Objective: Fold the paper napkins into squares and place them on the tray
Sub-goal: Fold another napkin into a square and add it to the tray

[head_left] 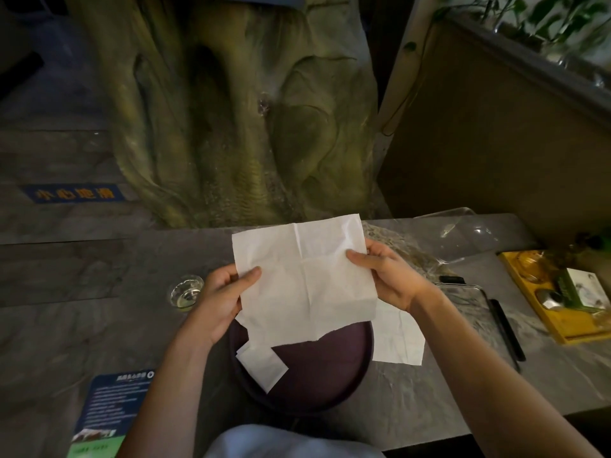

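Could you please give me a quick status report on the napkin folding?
Left hand and right hand hold unfolded napkin over tray. One folded napkin on tray. Nothing blocking.

The tray [325, 371] sits on the tabletop [416, 401], near its front edge. A folded napkin [262, 367] lies in the tray, on its left side. An open napkin [304, 279] is held above the tray, between the left hand [221, 300] and the right hand [388, 276]. Another napkin [398, 338] lies just right of the tray. A glass dish [185, 291] stands to the left, a pen [506, 328] to the right.

Creased white napkin [304, 279] spread above dark tray [317, 368].
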